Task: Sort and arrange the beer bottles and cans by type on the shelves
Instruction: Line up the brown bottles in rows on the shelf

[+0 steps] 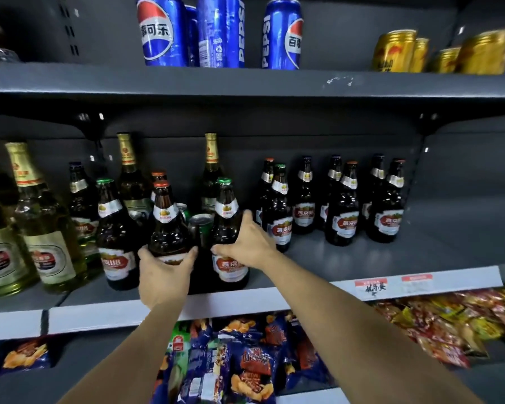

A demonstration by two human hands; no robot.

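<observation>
Bottles: left hand point(164, 275) fingers wrap the red-capped bottle point(168, 225), right hand point(245, 243) fingers wrap the green-capped bottle point(227, 228); lift straight, clear the cans point(200, 225) between.

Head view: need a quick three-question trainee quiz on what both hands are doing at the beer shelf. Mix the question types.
1. True or false: the left hand grips a brown bottle with a red cap.
2. Multiple choice: the right hand holds a brown bottle whose cap is A) gold, B) green, C) blue.
3. Fill in: between the two held bottles stands a silver-topped ____.

Key
1. True.
2. B: the green-capped bottle.
3. Can.
</observation>
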